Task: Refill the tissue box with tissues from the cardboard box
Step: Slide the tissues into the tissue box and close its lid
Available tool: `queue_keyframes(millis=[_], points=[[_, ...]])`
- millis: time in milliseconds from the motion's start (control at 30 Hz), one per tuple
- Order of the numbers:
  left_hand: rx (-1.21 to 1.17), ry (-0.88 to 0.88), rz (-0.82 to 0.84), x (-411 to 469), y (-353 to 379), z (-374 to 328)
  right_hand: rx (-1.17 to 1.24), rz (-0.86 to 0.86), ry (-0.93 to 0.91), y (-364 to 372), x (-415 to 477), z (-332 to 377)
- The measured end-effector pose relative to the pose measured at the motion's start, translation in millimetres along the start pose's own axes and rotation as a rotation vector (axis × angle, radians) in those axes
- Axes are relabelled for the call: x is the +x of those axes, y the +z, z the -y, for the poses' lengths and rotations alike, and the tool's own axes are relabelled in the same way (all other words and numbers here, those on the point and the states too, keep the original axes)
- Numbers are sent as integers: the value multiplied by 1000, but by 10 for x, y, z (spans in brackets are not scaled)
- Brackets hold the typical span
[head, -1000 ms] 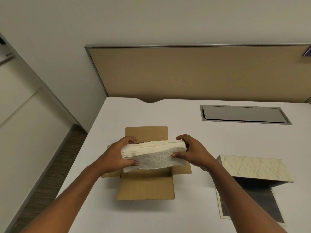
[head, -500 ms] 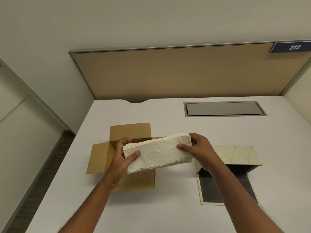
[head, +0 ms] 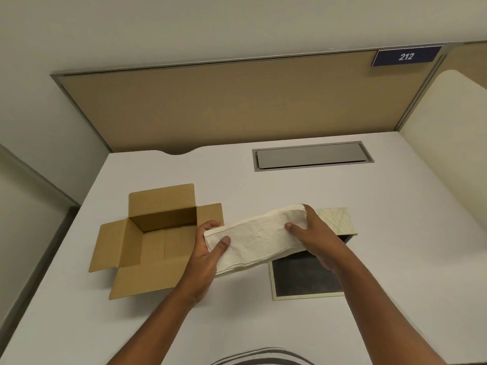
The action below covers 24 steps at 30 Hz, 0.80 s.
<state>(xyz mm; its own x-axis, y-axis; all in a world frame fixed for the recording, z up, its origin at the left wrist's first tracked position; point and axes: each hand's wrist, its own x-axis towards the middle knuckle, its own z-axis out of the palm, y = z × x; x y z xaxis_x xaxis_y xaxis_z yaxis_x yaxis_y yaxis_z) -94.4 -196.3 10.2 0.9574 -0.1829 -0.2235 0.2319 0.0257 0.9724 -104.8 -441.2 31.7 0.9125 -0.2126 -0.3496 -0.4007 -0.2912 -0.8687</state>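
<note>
A thick stack of cream tissues (head: pixel 257 237) hangs in the air between the two boxes, sagging a little in the middle. My left hand (head: pixel 208 248) grips its left end and my right hand (head: pixel 313 235) grips its right end. The brown cardboard box (head: pixel 147 246) stands open on the left with its flaps spread; its inside looks bare. On the right lies the cream leaf-patterned tissue box (head: pixel 340 219), opened, with a dark inner flap (head: pixel 303 280) flat on the table. The stack's right end is over the tissue box's left part.
The white table (head: pixel 263 325) carries a grey cable-hatch cover (head: pixel 312 155) at the back. A tan partition (head: pixel 237 106) with a blue "212" sign (head: pixel 405 56) closes off the far side. The table's left edge drops to the floor.
Both hands have carried the tissue stack to the right, from over the cardboard box to over the tissue box's left part. The view has also shifted right.
</note>
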Motion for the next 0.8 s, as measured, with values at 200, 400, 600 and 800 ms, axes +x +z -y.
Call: queue_keyframes(millis=[200,400,600,800], points=[[99,-166,44,-16,516,227,-62,-2,133,-407,-156,-374],[195,-290,120,73,834,573,51,-16,301,-653,-185,-811],[122,-493,128,272,1009,970,128,-66,476,-669,-53,-1255],[60,-592,123,482,1100,1185,221,-137,560,-642,99,-1550]])
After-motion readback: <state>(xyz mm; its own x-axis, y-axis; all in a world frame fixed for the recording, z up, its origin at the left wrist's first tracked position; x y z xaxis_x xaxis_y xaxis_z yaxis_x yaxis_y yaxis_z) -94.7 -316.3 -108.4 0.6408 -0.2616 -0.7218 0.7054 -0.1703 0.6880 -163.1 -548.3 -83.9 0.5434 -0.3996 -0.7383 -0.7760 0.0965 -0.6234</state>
